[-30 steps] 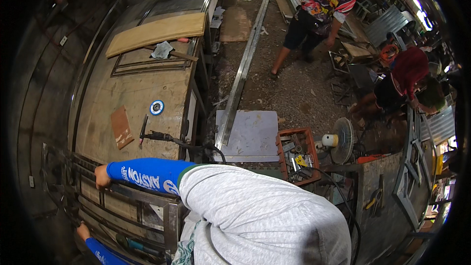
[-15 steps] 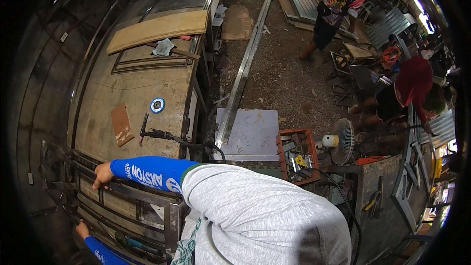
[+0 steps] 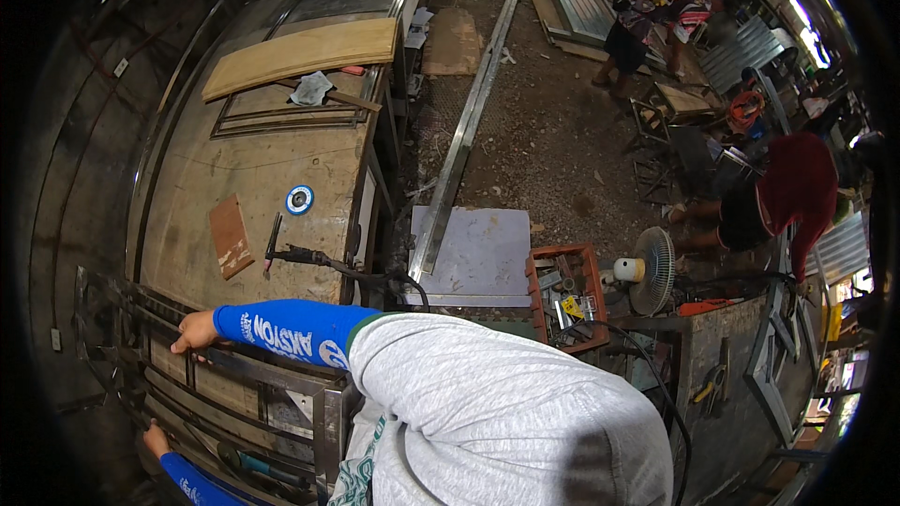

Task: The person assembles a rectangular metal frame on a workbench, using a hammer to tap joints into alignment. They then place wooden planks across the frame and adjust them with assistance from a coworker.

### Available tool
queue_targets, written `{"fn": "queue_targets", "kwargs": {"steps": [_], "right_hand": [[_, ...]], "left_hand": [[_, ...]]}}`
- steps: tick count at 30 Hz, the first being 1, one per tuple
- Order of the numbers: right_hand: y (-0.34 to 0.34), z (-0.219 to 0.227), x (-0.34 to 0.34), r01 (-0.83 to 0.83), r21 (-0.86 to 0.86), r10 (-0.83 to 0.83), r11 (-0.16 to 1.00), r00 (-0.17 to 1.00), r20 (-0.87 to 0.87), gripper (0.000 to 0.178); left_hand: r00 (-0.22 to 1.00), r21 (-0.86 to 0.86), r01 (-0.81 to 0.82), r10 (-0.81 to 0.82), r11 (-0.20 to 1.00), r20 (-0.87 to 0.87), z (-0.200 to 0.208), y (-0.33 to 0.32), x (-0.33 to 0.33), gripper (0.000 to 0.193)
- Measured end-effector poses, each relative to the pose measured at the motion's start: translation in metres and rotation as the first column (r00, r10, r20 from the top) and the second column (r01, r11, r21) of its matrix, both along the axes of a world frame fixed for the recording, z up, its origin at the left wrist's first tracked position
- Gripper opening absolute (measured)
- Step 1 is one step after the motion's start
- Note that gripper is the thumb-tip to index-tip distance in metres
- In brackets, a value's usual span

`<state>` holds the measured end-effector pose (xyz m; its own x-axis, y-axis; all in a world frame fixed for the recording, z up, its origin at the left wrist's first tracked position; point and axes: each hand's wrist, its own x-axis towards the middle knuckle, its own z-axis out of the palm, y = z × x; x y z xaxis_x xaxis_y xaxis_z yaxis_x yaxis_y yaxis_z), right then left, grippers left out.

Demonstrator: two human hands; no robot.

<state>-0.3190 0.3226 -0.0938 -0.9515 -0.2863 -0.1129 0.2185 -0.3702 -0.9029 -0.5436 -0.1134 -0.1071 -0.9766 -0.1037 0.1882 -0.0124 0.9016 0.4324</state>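
A dark metal frame (image 3: pixel 253 367) of welded square bars lies over the near left end of the workbench. My right hand (image 3: pixel 196 330), in a blue sleeve, has its fingers closed round one of the upper bars. Lower down, my left hand (image 3: pixel 156 439) grips the frame's near left part, its fingers partly hidden. A teal and black power tool (image 3: pixel 267 467) lies among the lower bars, near my left forearm. Beyond my right arm rest a welding torch (image 3: pixel 300 255) with its cable, a blue-rimmed abrasive disc (image 3: pixel 299 200) and a brown wood piece (image 3: pixel 231 236).
A plywood plank (image 3: pixel 300 58) lies over metal frames farther up the workbench (image 3: pixel 281 164). A long metal channel (image 3: pixel 469 122) slants across the floor. To the right are an orange crate (image 3: pixel 567 295) of parts and a fan (image 3: pixel 652 272). Two people bend at work beyond.
My right hand has shifted slightly on the bar, its fingers now pointing more to the left. My left hand stays put. The far person has bent down; the person at right has moved slightly.
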Motion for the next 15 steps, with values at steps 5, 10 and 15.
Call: {"fn": "queue_targets", "kwargs": {"steps": [5,10,15], "right_hand": [[0.002,-0.001,0.001,-0.001,-0.046,0.001,0.999,1.0,0.002,0.028],[0.002,0.0,0.001,-0.001,-0.043,0.001,0.999,1.0,0.004,0.028],[-0.001,0.001,0.002,-0.006,-0.042,0.006,0.999,1.0,0.007,0.03]], "left_hand": [[0.993,0.12,-0.042,0.028,0.992,0.111,0.001,0.007,0.001,0.053],[0.985,0.238,-0.09,0.051,0.967,0.163,0.008,0.017,0.01,0.049],[0.982,0.297,-0.072,0.015,0.952,0.189,0.01,0.013,0.013,0.047]]}}
